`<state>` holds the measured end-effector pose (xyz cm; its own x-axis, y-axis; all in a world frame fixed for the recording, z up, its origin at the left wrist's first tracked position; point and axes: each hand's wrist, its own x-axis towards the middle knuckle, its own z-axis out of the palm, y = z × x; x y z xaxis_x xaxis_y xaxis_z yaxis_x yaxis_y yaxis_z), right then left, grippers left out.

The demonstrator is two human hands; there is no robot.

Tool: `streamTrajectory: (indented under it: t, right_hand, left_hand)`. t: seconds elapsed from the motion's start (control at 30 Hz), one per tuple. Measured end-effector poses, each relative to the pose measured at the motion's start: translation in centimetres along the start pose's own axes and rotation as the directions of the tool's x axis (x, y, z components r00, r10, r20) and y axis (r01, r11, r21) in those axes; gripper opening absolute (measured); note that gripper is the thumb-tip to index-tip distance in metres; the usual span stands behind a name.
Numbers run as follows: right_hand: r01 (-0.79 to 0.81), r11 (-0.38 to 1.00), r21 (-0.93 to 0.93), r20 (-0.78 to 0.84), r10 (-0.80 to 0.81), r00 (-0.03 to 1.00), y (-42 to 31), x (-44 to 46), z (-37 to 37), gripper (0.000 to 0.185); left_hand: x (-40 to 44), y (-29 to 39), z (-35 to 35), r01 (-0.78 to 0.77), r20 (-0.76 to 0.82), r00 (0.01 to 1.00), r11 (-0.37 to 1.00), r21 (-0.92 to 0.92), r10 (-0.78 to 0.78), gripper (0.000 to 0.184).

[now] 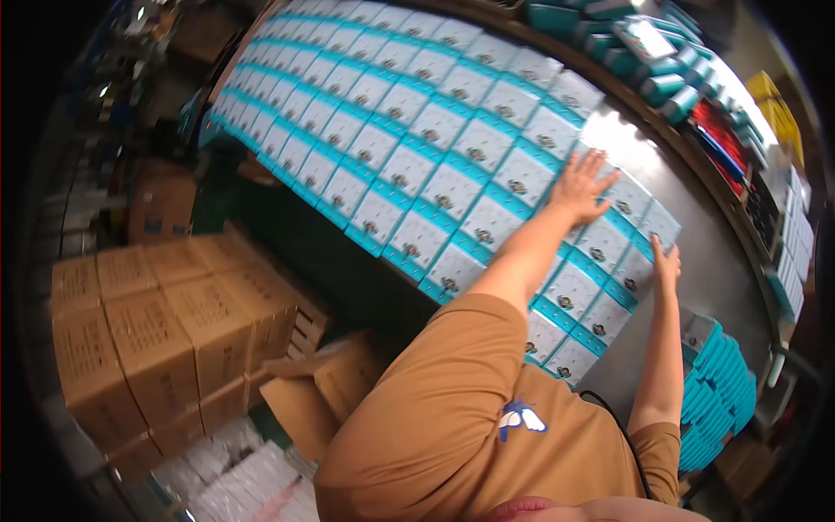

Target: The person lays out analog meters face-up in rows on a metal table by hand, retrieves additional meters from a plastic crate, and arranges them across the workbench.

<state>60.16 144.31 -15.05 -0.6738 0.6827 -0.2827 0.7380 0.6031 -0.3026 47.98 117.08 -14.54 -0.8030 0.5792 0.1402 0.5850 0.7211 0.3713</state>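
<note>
Head cam: metal surface [709,239] mostly covered with white-and-teal boxes [455,187] in tight rows, dozens, too many to count cleanly. Grid looks largely laid out; the teal pile [715,396] beside it isn't in rows, no solid count there either. Several stacked brown cartons [209,331], one open carton [296,404]. Two hands: left [578,193] flat on boxes, fingers spread; right [666,264] at the grid's edge, thumb apart, kinda blurry, can't tell if it's pinching.
</note>
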Motion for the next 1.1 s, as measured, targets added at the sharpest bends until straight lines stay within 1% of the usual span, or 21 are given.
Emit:
streamTrajectory:
  t: [0.03,0.07,0.1,0.13,0.2,0.23,0.3,0.33,0.4,0.47,0.53,0.6,0.63,0.67,0.7,0.77,0.8,0.9,0.93,1.03,1.1]
  right_hand:
    - [0.149,0.989,0.016,0.091,-0.149,0.985,2.0,1.4,0.6,0.093]
    - [0.214,0.976,0.045,-0.026,-0.213,0.977,2.7,0.4,0.4,0.094]
    - [0.242,0.945,0.219,-0.106,-0.223,0.969,2.9,-1.1,-0.5,0.09]
    - [0.361,0.853,0.378,-0.185,-0.312,0.932,3.4,-2.4,-2.0,0.084]
    - [0.494,0.837,0.234,-0.294,-0.423,0.857,3.3,-6.7,-8.7,0.067]
    - [0.514,0.823,0.242,-0.325,-0.43,0.842,4.4,-7.9,-11.4,0.059]
    - [0.461,0.825,0.327,-0.377,-0.333,0.864,8.5,-8.6,-15.4,0.051]
    - [0.42,0.825,0.378,-0.424,-0.249,0.871,10.9,-8.7,-16.9,0.047]
    - [0.353,0.821,0.449,-0.516,-0.084,0.852,16.6,-8.3,-19.2,0.039]
    - [0.307,0.82,0.482,-0.595,0.051,0.802,21.4,-7.7,-20.8,0.033]
    - [0.257,0.842,0.475,-0.633,0.124,0.764,24.4,-7.4,-21.6,0.031]
    - [0.193,0.898,0.396,-0.63,0.113,0.769,26.5,-7.0,-20.7,0.036]
    - [0.072,0.943,0.326,-0.541,0.123,0.832,26.7,-7.1,-20.2,0.049]
    - [0.032,0.978,0.204,-0.528,0.082,0.845,27.2,-7.0,-18.8,0.059]
    - [-0.002,0.997,0.079,-0.508,0.041,0.861,27.5,-6.6,-17.4,0.069]
    - [-0.074,0.992,0.098,-0.401,0.107,0.91,25.8,-7.1,-15.9,0.078]
    - [-0.108,0.989,0.101,-0.343,0.136,0.93,25.3,-7.6,-15.3,0.083]
    - [-0.082,0.996,-0.029,-0.407,0.064,0.911,25.2,-7.8,-13.4,0.087]
    - [-0.086,0.996,0.008,-0.405,0.082,0.911,25.3,-7.7,-13.6,0.086]
    - [-0.105,0.994,0.037,-0.281,0.112,0.953,24.7,-8.2,-15.5,0.108]
    - [-0.165,0.969,-0.183,-0.309,0.102,0.946,23.0,-9.0,-15.9,0.112]
  left_hand:
    - [-0.1,0.0,0.0,-0.005,-0.013,1.0,1.0,-0.003,0.005,0.066]
    - [-0.1,0.1,-0.7,-0.006,0.001,1.0,1.0,-0.012,0.006,0.066]
    - [-0.1,0.0,-0.5,-0.029,-0.043,0.999,0.999,-0.025,0.028,0.066]
    - [-0.1,-0.1,-0.4,-0.036,-0.032,0.999,0.999,-0.015,0.035,0.066]
    - [0.0,0.3,-1.0,-0.033,0.0,0.999,0.999,0.017,0.033,0.066]
    - [0.1,0.2,-1.0,-0.038,0.01,0.999,0.999,0.035,0.037,0.065]
    - [0.7,-0.4,-0.6,-0.016,0.065,0.998,0.998,0.053,0.012,0.065]
    - [1.1,-0.6,-0.3,-0.019,0.023,1.0,0.999,0.029,0.018,0.064]
    - [2.6,0.8,-0.1,0.061,-0.06,0.996,0.994,-0.087,-0.066,0.061]
    - [4.4,5.5,-0.7,-0.067,-0.212,0.976,0.989,-0.129,0.039,0.054]
    - [6.2,11.2,0.4,-0.145,-0.026,0.989,0.908,-0.393,0.147,0.051]
    - [6.9,17.2,1.7,-0.119,0.179,0.947,0.808,-0.578,0.267,0.047]
    - [6.3,20.6,2.2,-0.105,0.293,0.897,0.802,-0.587,0.331,0.051]
    - [5.8,23.1,3.9,-0.224,0.31,0.844,0.813,-0.538,0.438,0.061]
    - [5.0,25.5,5.4,-0.237,0.371,0.801,0.818,-0.524,0.47,0.079]
    - [3.5,30.3,7.6,-0.29,0.345,0.789,0.802,-0.522,0.509,0.106]
    - [2.9,32.4,8.6,-0.347,0.232,0.812,0.763,-0.545,0.535,0.104]
    - [2.4,36.5,10.6,-0.048,0.364,0.844,0.731,-0.681,0.395,0.1]
    - [2.2,36.4,10.7,-0.057,0.333,0.859,0.72,-0.692,0.389,0.098]
    - [3.9,34.3,8.7,-0.126,0.169,0.921,0.677,-0.725,0.352,0.092]
    - [6.5,31.0,4.9,-0.212,0.004,0.945,0.621,-0.755,0.326,0.089]
